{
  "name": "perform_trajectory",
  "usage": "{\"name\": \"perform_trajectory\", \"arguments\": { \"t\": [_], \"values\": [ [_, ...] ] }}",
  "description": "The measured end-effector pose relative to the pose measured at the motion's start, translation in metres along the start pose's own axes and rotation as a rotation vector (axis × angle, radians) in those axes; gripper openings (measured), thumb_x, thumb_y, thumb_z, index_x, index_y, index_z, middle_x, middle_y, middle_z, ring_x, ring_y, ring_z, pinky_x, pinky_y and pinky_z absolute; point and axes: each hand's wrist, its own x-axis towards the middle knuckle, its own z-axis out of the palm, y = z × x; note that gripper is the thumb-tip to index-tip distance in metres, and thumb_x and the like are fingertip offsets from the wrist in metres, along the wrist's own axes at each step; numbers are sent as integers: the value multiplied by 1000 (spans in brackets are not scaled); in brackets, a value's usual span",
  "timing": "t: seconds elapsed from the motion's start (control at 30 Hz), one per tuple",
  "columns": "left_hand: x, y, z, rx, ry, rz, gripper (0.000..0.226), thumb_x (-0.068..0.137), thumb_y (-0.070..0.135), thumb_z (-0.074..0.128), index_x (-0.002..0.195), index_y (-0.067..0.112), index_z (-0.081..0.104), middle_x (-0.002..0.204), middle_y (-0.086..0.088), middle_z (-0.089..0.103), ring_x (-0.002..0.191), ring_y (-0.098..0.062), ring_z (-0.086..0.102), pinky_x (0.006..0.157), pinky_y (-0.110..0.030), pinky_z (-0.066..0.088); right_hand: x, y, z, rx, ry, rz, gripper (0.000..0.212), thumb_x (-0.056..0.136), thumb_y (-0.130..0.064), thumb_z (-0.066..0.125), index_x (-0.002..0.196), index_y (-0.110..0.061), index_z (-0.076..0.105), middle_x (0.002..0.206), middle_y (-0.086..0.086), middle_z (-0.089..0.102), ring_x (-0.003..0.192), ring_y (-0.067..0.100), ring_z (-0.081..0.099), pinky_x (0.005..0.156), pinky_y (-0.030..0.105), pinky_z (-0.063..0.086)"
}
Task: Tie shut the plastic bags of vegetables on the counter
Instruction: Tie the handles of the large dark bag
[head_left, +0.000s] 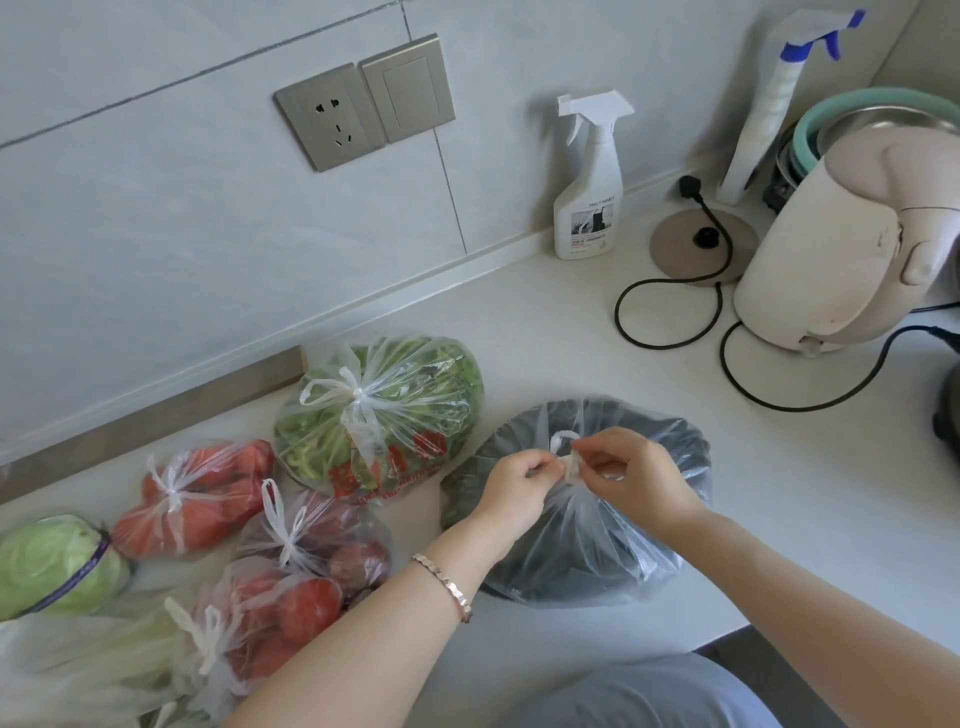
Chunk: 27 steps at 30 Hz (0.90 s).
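Note:
A clear plastic bag of dark vegetables (613, 551) lies on the white counter (779, 493) in front of me. My left hand (511, 488) and my right hand (641, 475) each pinch one of its twisted white handles (569, 457) at the bag's top, where the handles cross. To the left lie knotted bags: green vegetables (384, 410), tomatoes (192, 499), reddish round vegetables (322, 540) and another bag of tomatoes (270, 618). A wrapped cabbage (57, 564) sits at the far left.
A pale bag of long vegetables (78, 670) lies at the lower left. At the back stand a white spray bottle (589, 182), a kettle base (701, 244) with its black cord (670, 312), a cream kettle (841, 244) and a second spray bottle (769, 104). The counter edge runs at lower right.

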Motion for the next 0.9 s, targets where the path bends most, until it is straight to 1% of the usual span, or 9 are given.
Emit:
{"name": "perform_trajectory", "arguments": {
  "t": [0.1, 0.2, 0.27, 0.33, 0.43, 0.57, 0.7, 0.8, 0.9],
  "values": [
    [-1, 1, -1, 17, -13, 38, 17, 93, 21, 52, 98, 11, 65, 86, 3, 61, 81, -7, 54, 67, -11, 38, 3, 0, 0, -57, -22, -4, 22, 79, -2, 66, 100, -6, 71, 90, 5, 65, 73, 6, 60, 72, 3, 46],
    [-3, 3, -1, 87, -39, 122, 14, 88, 24, 60, 81, 12, 60, 71, -4, 53, 67, -11, 47, 60, -16, 34, 2, 0, 2, -63, -18, 5, 17, 78, -4, 69, 94, -3, 72, 91, 7, 65, 72, 8, 59, 71, 4, 46],
    [-3, 3, -1, 124, -30, 176, 14, 86, 22, 63, 75, 13, 60, 69, -2, 51, 66, -10, 46, 60, -13, 33, 2, -2, 3, -69, -28, 21, 14, 78, -3, 67, 91, -3, 72, 88, 7, 68, 73, 13, 61, 72, 10, 49],
    [-4, 3, -1, 143, -10, 202, 13, 86, 20, 63, 80, 9, 67, 74, 6, 51, 72, -5, 49, 65, -8, 35, 2, -3, 2, -52, -35, 63, 11, 79, -3, 66, 87, -6, 73, 81, 6, 70, 73, 16, 64, 71, 18, 51],
    [-3, 4, 0, 216, 33, 270, 17, 87, 22, 61, 90, 7, 68, 82, 6, 49, 77, -4, 49, 69, -6, 35, 5, -4, -4, 98, -52, 109, 16, 77, 0, 66, 74, -16, 67, 72, 1, 69, 65, 8, 64, 65, 15, 52],
    [-1, 4, -4, 275, 50, 295, 19, 88, 20, 59, 93, 4, 68, 89, -1, 51, 81, -12, 50, 71, -18, 35, 10, -7, -13, 390, -202, 217, 19, 78, 6, 64, 72, -11, 58, 64, -1, 62, 56, 4, 57, 58, 10, 45],
    [-1, 4, -4, 228, 42, 264, 20, 86, 19, 62, 95, 3, 69, 84, 3, 51, 82, -12, 50, 71, -18, 35, 13, -3, -21, 611, -430, 305, 25, 80, 13, 56, 73, -9, 65, 73, 1, 69, 72, 14, 64, 74, 21, 49],
    [-5, 8, -2, 89, -33, 110, 22, 85, 24, 64, 99, 7, 69, 82, 9, 55, 79, -5, 51, 68, -12, 36, 8, -5, -18, 491, -411, 201, 27, 79, 10, 60, 91, -11, 72, 93, 3, 74, 88, 12, 69, 79, 18, 54],
    [-7, 9, -3, -32, -101, -32, 23, 88, 23, 61, 106, 10, 66, 90, 4, 61, 72, -4, 52, 78, -18, 37, 3, -2, -9, 182, -211, -7, 29, 76, -2, 69, 87, -29, 72, 88, -3, 70, 81, 8, 66, 78, 16, 54]
  ]
}}
